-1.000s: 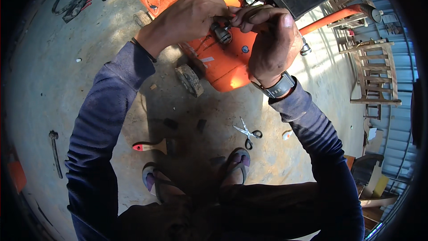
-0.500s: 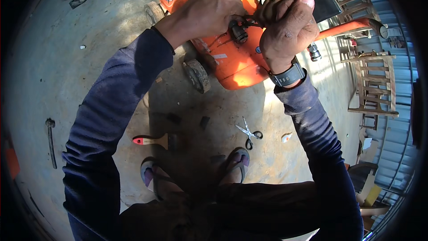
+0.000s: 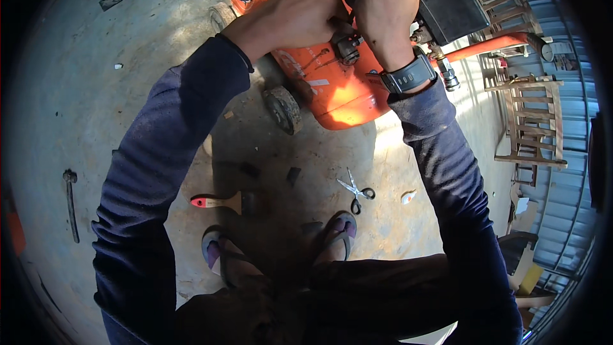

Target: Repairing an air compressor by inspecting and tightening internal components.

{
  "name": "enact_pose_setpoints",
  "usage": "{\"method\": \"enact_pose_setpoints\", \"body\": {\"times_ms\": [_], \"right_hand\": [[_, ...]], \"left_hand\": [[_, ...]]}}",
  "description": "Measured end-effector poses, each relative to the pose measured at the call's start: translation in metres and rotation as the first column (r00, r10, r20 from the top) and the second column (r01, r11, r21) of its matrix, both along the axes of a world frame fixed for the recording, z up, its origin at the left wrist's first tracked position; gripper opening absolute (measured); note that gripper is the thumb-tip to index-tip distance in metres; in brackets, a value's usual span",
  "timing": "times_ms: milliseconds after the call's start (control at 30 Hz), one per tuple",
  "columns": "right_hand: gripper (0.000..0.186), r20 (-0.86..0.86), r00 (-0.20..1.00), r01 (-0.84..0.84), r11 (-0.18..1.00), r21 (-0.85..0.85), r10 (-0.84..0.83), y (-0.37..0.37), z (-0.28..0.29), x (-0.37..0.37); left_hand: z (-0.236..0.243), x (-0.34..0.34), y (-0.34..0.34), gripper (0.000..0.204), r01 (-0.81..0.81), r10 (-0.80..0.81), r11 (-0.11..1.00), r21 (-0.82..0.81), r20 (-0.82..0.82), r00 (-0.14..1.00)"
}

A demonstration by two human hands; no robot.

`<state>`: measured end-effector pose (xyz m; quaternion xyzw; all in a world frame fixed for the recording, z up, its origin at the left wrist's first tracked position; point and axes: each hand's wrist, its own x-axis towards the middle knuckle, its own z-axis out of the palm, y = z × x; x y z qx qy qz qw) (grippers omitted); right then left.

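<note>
An orange air compressor tank (image 3: 348,105) on wheels stands in front of me at the top of the view. My left hand (image 3: 297,16) is over it with bent, closed fingers, right beside a dark round fitting (image 3: 348,50). Whatever those fingers pinch is hidden. Close by on the right, my right hand (image 3: 388,9), with a watch (image 3: 408,78) at its wrist, is closed too, knuckles up. Its fingertips and anything in them are out of sight. Right of this hand sits a black box (image 3: 453,7) with a metal coupling (image 3: 451,76) below it.
A paintbrush (image 3: 220,202), scissors (image 3: 355,190) and a small white bottle (image 3: 408,197) lie on the concrete floor near my feet. A hammer (image 3: 71,204) lies at far left. Wooden chairs (image 3: 535,118) stand along the right wall. An orange handle (image 3: 495,46) sticks out from the compressor.
My right hand has moved up and left, turning at the wrist, and uncovers more of the metal parts under the black box. My left hand has barely shifted.
</note>
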<state>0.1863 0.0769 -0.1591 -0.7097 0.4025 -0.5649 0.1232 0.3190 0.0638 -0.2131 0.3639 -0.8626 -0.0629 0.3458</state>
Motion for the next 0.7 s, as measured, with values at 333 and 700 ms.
{"method": "enact_pose_setpoints", "body": {"times_ms": [333, 700], "right_hand": [[0.04, 0.074, 0.979, -0.192, 0.981, -0.018, 0.193, -0.03, 0.018, 0.012], [0.031, -0.469, 0.603, -0.742, 0.67, -0.03, 0.646, 0.09, 0.036, -0.051]], "left_hand": [[0.001, 0.002, -0.003, 0.03, 0.235, -0.091, 0.914, 0.331, -0.398, 0.913], [0.026, -0.017, 0.031, 0.028, -0.019, 0.083, 0.971, 0.239, -0.26, 0.962]]}}
